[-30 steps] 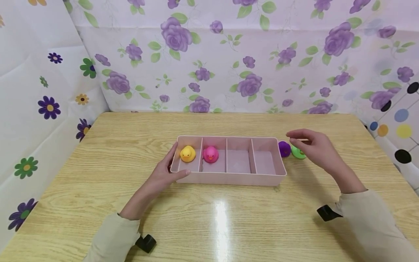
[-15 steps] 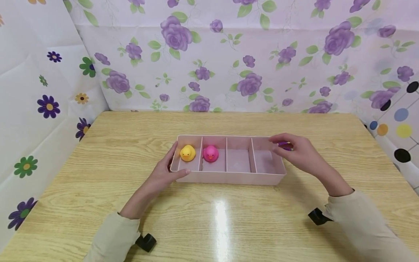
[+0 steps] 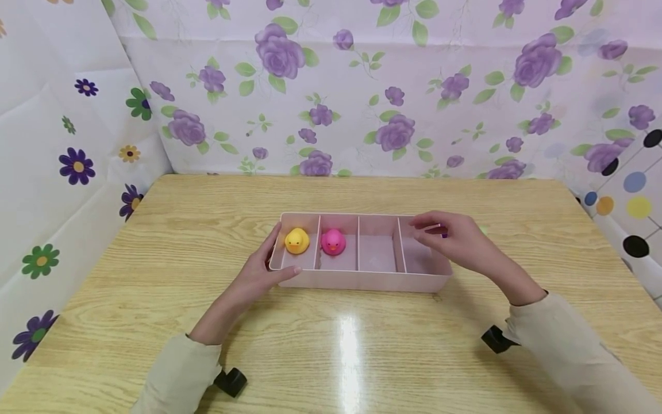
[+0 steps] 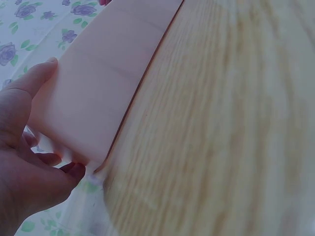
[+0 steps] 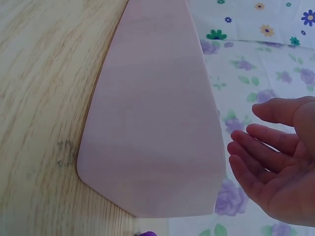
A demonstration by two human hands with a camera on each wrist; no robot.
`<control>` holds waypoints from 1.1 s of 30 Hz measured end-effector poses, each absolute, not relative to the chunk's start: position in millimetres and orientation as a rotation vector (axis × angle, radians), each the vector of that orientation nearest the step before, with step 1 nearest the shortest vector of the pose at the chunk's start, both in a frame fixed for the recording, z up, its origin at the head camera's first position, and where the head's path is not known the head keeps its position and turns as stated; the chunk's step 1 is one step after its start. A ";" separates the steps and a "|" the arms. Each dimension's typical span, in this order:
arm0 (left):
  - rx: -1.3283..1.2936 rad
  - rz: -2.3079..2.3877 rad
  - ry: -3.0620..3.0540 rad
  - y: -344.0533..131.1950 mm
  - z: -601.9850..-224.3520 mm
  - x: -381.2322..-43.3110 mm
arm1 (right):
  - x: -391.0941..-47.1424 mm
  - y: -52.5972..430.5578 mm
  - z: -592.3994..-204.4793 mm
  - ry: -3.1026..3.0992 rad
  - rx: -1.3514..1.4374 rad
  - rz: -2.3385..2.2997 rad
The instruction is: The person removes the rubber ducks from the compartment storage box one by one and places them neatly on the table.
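A long pale-pink box [image 3: 362, 280] with dividers lies on the table. In its leftmost compartment sits a yellow rubber duck [image 3: 297, 241], and a pink rubber duck [image 3: 333, 242] occupies the one beside it. My left hand [image 3: 261, 270] grips the box's left end, thumb along the front wall and fingers around the side. Above the rightmost compartment hovers my right hand [image 3: 457, 238], its fingers loosely bent with nothing between them in the right wrist view. Behind it, just past the box's right end, a small purple toy [image 5: 147, 234] is mostly hidden.
A sliver of a light green toy [image 3: 483, 230] shows behind the right hand. The wooden table [image 3: 289, 345] reaches back to a flower-patterned sheet [image 3: 351, 115], with another patterned sheet [image 3: 46, 190] on the left.
My right hand has moved left from near the green and purple toys to above the box's right end, now covering most of them. The left hand and box have stayed in place.
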State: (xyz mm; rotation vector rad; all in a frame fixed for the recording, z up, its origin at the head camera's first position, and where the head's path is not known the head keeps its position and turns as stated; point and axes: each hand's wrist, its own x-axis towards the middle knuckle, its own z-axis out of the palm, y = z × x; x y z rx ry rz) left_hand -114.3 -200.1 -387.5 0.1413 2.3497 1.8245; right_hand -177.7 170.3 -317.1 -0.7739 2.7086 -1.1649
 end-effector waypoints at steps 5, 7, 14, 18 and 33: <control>0.154 1.810 2.367 -200.5 -387.8 -114.5 | -180.4 160.4 -317.2 2.671 -0.770 -1.153; 0.147 1.808 2.375 -200.2 -387.8 -114.8 | -181.3 155.9 -317.9 2.653 -0.783 -1.154; 0.122 1.820 2.355 -199.2 -387.5 -114.2 | -183.6 140.1 -326.0 2.624 -0.856 -1.127; 0.125 1.818 2.355 -199.0 -386.3 -114.1 | -184.6 129.5 -329.7 2.665 -0.898 -1.083; 0.146 1.816 2.363 -199.5 -387.3 -114.9 | -189.7 99.3 -325.1 2.597 -1.006 -1.082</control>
